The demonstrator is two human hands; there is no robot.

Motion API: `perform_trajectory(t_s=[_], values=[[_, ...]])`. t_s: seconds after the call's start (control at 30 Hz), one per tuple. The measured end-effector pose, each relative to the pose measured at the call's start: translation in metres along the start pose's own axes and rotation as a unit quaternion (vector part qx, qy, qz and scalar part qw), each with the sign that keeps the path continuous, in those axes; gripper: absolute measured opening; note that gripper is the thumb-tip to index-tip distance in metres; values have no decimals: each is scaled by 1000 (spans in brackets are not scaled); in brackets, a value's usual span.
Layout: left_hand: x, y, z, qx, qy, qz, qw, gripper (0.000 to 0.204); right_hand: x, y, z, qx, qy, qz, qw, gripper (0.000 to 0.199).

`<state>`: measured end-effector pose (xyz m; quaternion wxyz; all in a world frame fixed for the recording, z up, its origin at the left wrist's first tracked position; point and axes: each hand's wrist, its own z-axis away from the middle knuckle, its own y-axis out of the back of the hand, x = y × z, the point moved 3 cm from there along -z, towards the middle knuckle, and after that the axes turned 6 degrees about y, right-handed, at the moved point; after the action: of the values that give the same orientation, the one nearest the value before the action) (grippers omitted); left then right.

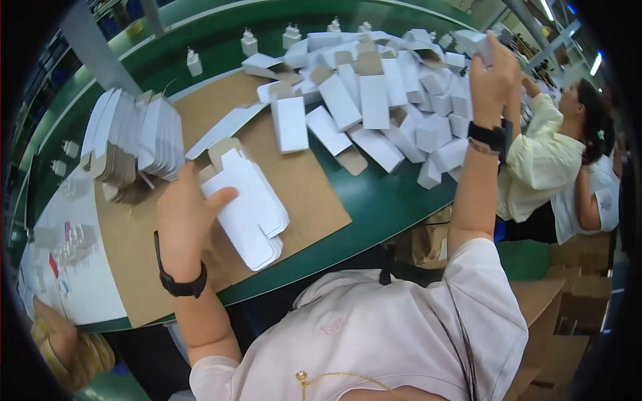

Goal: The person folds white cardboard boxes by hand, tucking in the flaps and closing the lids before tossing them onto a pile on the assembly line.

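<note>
My left hand point(187, 214) rests on a small stack of flat white carton blanks point(251, 207) lying on a brown cardboard sheet point(307, 190); the thumb presses the stack's left edge. My right hand point(493, 77) is raised far to the right and grips a folded white box point(473, 41) above a heap of assembled white boxes point(401, 100). Both wrists carry black bands.
A standing row of flat blanks point(134, 144) is at the left on the cardboard. Small white plug adapters point(249, 43) stand along the green conveyor point(384, 200). A person in a pale yellow top point(542, 164) works at the right. Brown cartons point(575, 294) sit at lower right.
</note>
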<state>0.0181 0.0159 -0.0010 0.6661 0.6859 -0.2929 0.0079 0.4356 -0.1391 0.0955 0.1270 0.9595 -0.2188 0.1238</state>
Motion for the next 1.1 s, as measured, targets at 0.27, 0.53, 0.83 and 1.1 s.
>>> perform_trajectory(t_s=[0.27, 0.53, 0.83, 1.1], values=[[-2, 0, -8, -59, 47, 105, 992, 48, 54, -10, 64, 23, -411, -354, 840, 49], [-13, 1, -11, -55, 59, 188, 979, 43, -7, 24, 42, 19, -467, -578, 669, 43], [-7, 4, -14, -104, 84, 251, 959, 44, -31, 44, 28, 5, -444, -632, 636, 39], [-3, 4, -13, -120, 111, 257, 952, 45, -35, 46, 27, -7, -435, -629, 644, 43]])
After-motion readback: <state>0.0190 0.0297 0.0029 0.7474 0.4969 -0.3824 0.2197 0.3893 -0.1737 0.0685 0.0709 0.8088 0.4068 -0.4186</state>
